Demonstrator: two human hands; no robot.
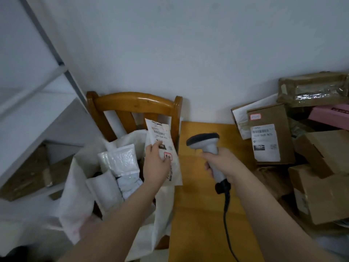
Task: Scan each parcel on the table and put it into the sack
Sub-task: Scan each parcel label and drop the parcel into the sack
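My left hand grips a flat white mailer parcel with a printed label, held upright over the right edge of the open white sack. Several white bubble mailers lie inside the sack. My right hand holds a grey barcode scanner by its handle above the wooden table, its dark head pointing left toward the parcel. A black cable hangs from the scanner's base. A brown box with a white label stands on the table at the right.
The sack sits on a wooden chair against the wall, left of the table. Cardboard boxes, a taped brown parcel and a pink box pile up at the table's right. A white shelf with a brown box stands at left.
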